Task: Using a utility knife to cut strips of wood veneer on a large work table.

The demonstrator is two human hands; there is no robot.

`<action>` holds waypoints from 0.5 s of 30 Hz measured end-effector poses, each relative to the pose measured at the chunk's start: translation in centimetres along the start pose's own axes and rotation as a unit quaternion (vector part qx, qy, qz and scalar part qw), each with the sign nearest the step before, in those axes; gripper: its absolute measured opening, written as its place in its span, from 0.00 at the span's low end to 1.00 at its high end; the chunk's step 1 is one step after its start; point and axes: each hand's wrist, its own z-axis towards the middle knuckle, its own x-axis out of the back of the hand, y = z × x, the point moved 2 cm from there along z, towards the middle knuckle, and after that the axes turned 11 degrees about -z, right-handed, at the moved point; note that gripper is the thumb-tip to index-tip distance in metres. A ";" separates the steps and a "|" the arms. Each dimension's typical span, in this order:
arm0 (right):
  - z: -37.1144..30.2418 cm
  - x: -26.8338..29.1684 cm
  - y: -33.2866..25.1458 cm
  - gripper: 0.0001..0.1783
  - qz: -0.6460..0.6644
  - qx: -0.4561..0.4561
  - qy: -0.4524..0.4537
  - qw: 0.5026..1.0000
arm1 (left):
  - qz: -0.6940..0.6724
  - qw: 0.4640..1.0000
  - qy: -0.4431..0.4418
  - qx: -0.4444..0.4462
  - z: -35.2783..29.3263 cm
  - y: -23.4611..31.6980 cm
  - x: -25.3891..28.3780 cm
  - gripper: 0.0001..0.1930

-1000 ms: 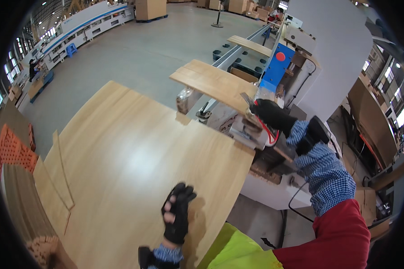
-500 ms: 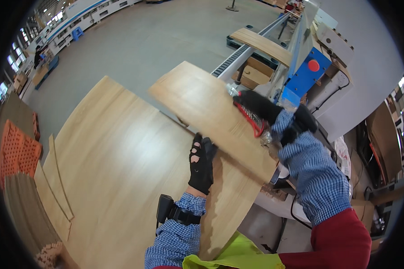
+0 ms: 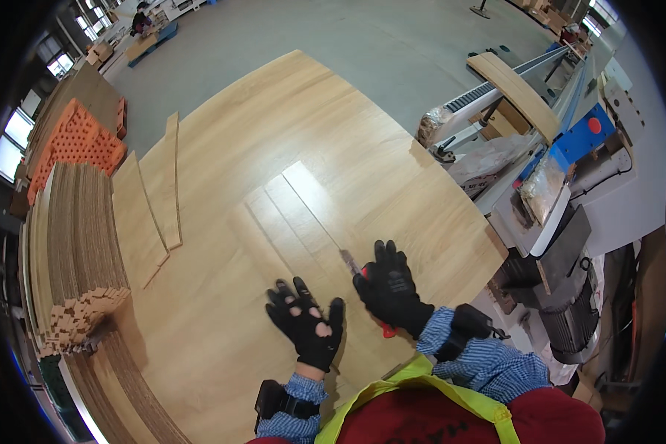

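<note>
A wood-grain panel, slightly blurred, lies flat on a large wood-grain board, a lengthwise line running along it. My left hand, in a worn black glove with holes, hovers over or rests on the panel's near end with its fingers spread. Beside it on the right, my black-gloved right hand is on the board side. A red-handled tool with a narrow metallic front end is held under its palm and thumb, the tip pointing away from me. Most of the tool's handle is hidden by the glove.
Narrow wood strips lie at the board's left. Beyond them stand a stack of boards and an orange perforated pallet. At the right is a machine with a blue panel, a rail and a curved board across it.
The panel has come down from the raised, tilted hold onto the large board. Both hands have lowered with it; my left fingers have spread. The view has turned toward the left.
</note>
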 end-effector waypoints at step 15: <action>-3.8 17.0 25.8 0.16 0.268 -0.231 0.127 0.927 | -0.384 0.903 0.011 -0.194 9.4 8.8 1.4 0.22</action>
